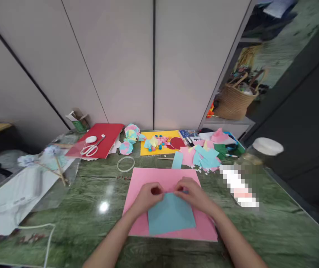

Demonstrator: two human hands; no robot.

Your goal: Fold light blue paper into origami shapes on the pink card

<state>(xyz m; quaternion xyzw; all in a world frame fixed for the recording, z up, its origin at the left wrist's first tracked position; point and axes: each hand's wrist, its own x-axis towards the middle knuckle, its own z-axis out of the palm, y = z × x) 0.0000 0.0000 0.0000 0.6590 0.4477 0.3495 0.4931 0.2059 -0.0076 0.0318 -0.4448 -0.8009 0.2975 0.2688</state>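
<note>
A light blue sheet of paper lies over a large pink sheet in front of me. My left hand pinches the blue paper's far edge near its left side. On the same edge, a little to the right, my right hand pinches it too, thumb against fingers. The paper's far edge seems slightly raised between the two hands, while its near edge rests on the pink sheet. Parts of the far corners are hidden by my fingers.
White-handled scissors lie on a red sheet at the back left. Behind the pink sheet are a yellow sheet with small coloured bits and a pile of blue and pink paper scraps. A white-lidded jar stands at right.
</note>
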